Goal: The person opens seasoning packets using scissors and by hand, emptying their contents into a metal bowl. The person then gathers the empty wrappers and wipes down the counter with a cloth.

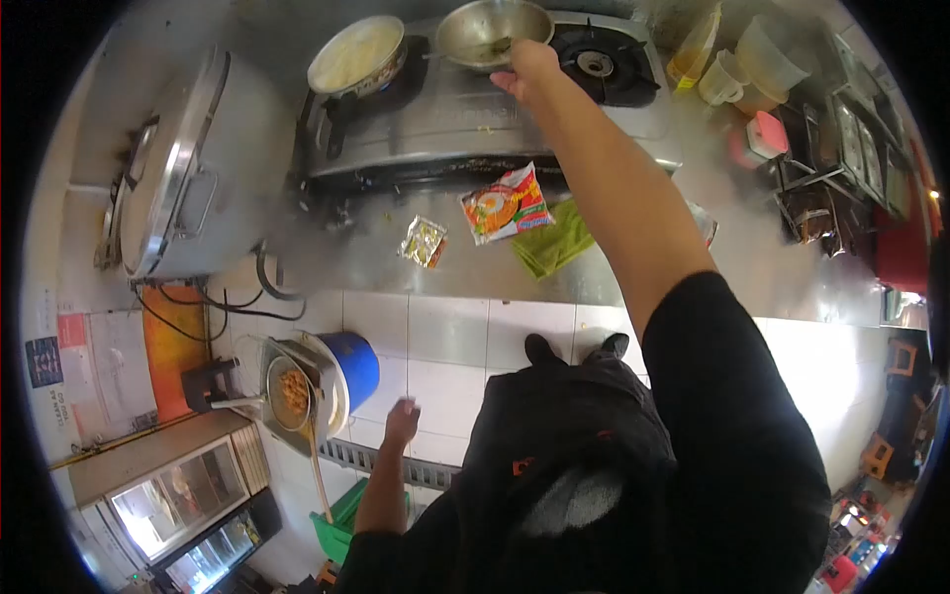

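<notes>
My right hand (527,69) reaches to the front rim of a round metal pan (480,28) on the stove. Its fingers look closed, but what they grip is hidden; something small and dark shows in the pan beside them. My left hand (402,422) hangs low at my side, away from the counter, its fingers curled with nothing visible in them. To the left of the metal pan stands a pan with pale contents (358,54). In front of the stove lie a red and white instant noodle packet (507,204), a small foil sachet (424,241) and a green cloth (554,241).
A bare burner (596,65) is at the stove's right. Plastic jugs (724,77) and a pink-lidded box (766,136) sit farther right. A large metal cooker (213,168) stands left. Below are a blue bucket (354,372), a strainer with fried bits (290,392) and a green crate (341,520).
</notes>
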Demonstrator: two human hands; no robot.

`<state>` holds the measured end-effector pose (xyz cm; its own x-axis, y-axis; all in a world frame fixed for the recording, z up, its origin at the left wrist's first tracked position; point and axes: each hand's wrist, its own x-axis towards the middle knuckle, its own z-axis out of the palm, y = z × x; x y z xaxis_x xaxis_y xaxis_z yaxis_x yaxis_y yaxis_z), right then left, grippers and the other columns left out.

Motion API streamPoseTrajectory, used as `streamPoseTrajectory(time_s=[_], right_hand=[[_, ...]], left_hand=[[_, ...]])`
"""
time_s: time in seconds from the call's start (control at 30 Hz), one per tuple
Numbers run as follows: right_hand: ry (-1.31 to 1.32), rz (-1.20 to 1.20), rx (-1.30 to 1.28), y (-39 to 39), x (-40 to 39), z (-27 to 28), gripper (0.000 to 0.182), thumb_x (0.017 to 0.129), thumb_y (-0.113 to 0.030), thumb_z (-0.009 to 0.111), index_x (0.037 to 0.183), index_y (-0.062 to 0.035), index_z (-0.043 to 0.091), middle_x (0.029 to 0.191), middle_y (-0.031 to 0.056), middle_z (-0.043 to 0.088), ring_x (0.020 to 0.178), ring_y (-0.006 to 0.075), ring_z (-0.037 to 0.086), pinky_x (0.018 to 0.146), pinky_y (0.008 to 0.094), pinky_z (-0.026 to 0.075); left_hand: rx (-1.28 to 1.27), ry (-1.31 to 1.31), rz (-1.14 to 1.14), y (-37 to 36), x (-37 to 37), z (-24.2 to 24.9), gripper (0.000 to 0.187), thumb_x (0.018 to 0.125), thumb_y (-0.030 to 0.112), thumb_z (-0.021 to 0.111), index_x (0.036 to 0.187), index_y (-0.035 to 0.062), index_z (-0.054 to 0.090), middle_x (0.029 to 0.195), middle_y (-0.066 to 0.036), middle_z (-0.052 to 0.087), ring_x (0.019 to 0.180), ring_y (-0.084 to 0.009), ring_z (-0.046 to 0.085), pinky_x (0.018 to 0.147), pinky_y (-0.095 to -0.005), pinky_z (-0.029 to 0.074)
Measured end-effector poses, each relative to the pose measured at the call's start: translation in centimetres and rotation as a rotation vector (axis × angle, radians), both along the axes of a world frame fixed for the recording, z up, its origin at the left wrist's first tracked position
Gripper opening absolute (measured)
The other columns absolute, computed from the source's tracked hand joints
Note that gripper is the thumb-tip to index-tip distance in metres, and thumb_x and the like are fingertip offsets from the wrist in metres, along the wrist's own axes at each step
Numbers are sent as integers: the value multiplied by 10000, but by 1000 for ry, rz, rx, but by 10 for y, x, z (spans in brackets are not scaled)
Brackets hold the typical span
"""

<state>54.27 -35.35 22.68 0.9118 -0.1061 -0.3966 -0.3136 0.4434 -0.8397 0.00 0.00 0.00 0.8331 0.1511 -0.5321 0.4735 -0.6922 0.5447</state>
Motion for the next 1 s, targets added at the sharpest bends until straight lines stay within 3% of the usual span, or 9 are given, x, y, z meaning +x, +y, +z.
streamPoseTrajectory(time_s=[0.07,0.1,0.13,0.33,0.5,0.6,0.7,0.9,1.0], right_hand=[[-35,-15,-160,-11,35,-4,458,924,-207,598,1334,-40,480,1257,211,493,957,366,619,652,417,610],[80,-8,-185,20,-1,-57,417,932,-174,575,1311,-21,491,1199,206,519,898,345,622,654,415,609],[50,-21,-249,21,18,-61,378,941,-142,552,1288,-1,501,1140,201,545,839,325,624,655,413,608],[-211,-66,-347,1,97,-129,309,946,-96,531,1228,27,511,1063,204,583,817,311,630,687,418,601],[-48,-191,25,-31,-26,-4,287,958,-83,484,1220,34,498,1092,210,580,890,322,627,697,415,592],[-75,-102,-25,-99,-72,1,323,981,-132,437,1255,40,454,1133,217,567,935,336,619,795,417,583],[-44,-112,-3,-182,-152,14,338,993,-143,407,1285,26,431,1193,209,541,1014,330,595,852,411,565],[30,-321,-123,-302,-339,-16,316,986,-139,441,1256,24,471,1218,171,518,1088,301,552,962,431,517],[20,-261,-397,-405,-385,-114,300,982,-138,455,1216,48,486,1194,172,530,1080,296,556,950,428,522]], left_hand=[[-75,-396,-95,-22,18,-50,212,879,90,656,1077,22,622,1042,-95,687,953,-246,666,824,-333,527],[-83,-250,0,-19,-37,28,202,894,72,638,1092,31,629,1052,-96,686,986,-228,659,833,-340,521],[-240,-251,161,-48,-6,42,187,892,81,644,1074,39,638,1050,-113,684,992,-230,659,815,-362,521],[157,-905,-149,-108,129,69,167,826,116,633,985,63,640,1022,-130,665,985,-342,614,867,-461,456],[437,-795,-147,-97,231,87,296,827,219,672,1088,86,629,1152,-149,604,1124,-348,547,906,-490,437],[473,-752,-262,-86,265,62,460,843,260,676,1247,68,566,1252,-200,543,1176,-388,511,943,-498,440],[434,-644,-200,-106,270,78,371,865,232,643,1180,43,584,1201,-201,580,1111,-387,554,921,-486,459],[539,-602,-177,-106,264,63,239,882,191,606,1046,19,632,1054,-189,645,972,-394,612,818,-482,490],[365,-661,-80,-109,259,82,266,919,223,587,1066,9,644,1032,-186,666,969,-348,638,812,-437,505]])
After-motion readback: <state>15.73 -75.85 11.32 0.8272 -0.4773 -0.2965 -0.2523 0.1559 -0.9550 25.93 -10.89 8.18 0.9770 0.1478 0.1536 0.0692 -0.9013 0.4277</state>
